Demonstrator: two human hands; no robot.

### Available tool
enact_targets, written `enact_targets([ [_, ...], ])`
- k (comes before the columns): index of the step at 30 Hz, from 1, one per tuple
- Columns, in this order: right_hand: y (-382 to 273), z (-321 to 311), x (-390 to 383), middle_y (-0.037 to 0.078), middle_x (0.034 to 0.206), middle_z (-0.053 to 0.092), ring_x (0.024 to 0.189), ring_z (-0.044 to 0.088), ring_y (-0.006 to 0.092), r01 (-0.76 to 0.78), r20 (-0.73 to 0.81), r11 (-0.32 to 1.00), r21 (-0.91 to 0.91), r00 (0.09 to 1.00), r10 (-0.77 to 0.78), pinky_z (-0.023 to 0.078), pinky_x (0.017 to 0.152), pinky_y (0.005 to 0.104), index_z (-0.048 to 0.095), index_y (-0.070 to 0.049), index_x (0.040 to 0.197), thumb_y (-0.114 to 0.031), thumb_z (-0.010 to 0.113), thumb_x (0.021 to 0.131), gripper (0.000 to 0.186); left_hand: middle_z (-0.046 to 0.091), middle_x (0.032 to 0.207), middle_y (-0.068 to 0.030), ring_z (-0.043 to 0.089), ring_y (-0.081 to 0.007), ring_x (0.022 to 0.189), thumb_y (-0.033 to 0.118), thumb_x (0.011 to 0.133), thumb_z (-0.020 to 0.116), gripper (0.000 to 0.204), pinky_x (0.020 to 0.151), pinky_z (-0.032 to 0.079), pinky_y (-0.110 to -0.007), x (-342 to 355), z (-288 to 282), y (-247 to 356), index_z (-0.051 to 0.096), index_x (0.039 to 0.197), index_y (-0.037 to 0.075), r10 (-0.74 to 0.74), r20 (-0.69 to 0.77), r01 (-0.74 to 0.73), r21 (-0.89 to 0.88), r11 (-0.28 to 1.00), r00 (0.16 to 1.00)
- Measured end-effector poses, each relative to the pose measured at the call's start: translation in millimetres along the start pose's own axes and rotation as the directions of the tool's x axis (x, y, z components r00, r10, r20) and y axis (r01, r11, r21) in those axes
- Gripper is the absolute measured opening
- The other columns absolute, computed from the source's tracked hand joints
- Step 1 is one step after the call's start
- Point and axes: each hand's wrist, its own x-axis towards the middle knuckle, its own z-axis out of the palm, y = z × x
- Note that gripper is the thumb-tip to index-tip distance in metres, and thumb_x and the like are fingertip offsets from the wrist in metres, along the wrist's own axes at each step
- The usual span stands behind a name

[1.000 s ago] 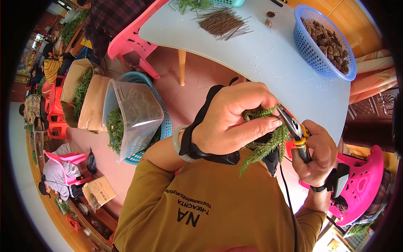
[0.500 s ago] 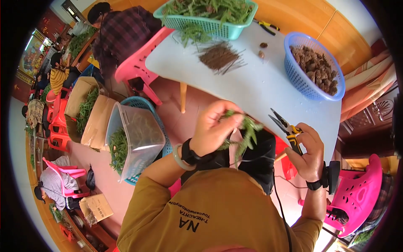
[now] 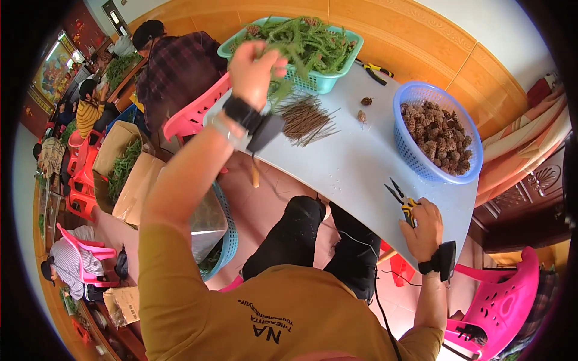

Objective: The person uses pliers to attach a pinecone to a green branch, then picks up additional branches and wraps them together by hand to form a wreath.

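My left hand (image 3: pixel 251 69) is stretched out over the front left of a green plastic basket (image 3: pixel 330 82) heaped with green artificial sprigs and some pine cones. A green sprig (image 3: pixel 290 55), smeared by motion, is in its curled fingers. My right hand (image 3: pixel 425 228) rests by the near right edge of the table, wrapped round the yellow-and-black handles of long-nose pliers (image 3: pixel 404 201). The pliers' jaws are spread apart and point away from me. A pile of thin brown stems (image 3: pixel 307 120) lies just right of my left wrist.
On the pale table (image 3: pixel 349 153) stands a blue basket (image 3: pixel 404 144) of pine cones. Two loose pine cones (image 3: pixel 366 101) and a second pair of pliers (image 3: pixel 376 73) lie farther back. A pink chair (image 3: pixel 503 307) is at right. Other people sit at left, beyond cardboard boxes (image 3: pixel 135 192).
My left hand has moved from above my lap, forward and left to the green basket, with the sprig. My right hand has lowered slightly toward the table edge, still holding the pliers.
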Motion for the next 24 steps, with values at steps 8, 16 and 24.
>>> enact_targets([
  [8, 1, 8, 6, 0.022, 0.107, 0.055, 0.098, 0.052, 0.0405, -0.024, 0.001, 0.999, 0.039, 1.0, 0.024, 0.042, 0.086, 0.046, 0.056, 0.002, 0.084, -0.013, 0.067, 0.066, 0.026, 0.061, 0.106, -0.0145, 0.064, -0.0294, 0.092, 0.014, 0.085, 0.063, 0.028, 0.076, 0.053, -0.042, 140, 98, -72, 0.055, 0.11, 0.003, 0.525, 0.337, -0.584, 0.692, 0.425, 0.782],
  [16, 3, 6, 11, 0.023, 0.109, 0.054, 0.1, 0.051, 0.0406, -0.009, 0.056, 0.999, 0.04, 0.998, 0.007, 0.04, 0.089, 0.0472, 0.057, 0.002, 0.083, -0.014, 0.069, 0.066, 0.026, 0.049, 0.134, -0.0135, 0.044, -0.0322, 0.126, 0.039, 0.086, 0.058, 0.056, 0.105, 0.023, -0.059, 147, 136, -158, 0.045, 0.135, 0.015, -0.106, 0.486, -0.481, 0.874, 0.07, 0.868],
  [24, 3, 9, 16, 0.026, 0.116, 0.049, 0.107, 0.046, 0.0434, 0.017, 0.116, 1.0, 0.011, 0.993, -0.018, 0.037, 0.093, 0.0492, 0.057, 0.004, 0.088, -0.012, 0.069, 0.067, 0.029, 0.057, 0.125, -0.0095, 0.047, -0.0282, 0.121, 0.041, 0.089, 0.054, 0.05, 0.101, 0.02, -0.061, 119, 157, -115, 0.049, 0.132, 0.017, -0.081, 0.647, -0.638, 0.762, 0.109, 0.758],
])
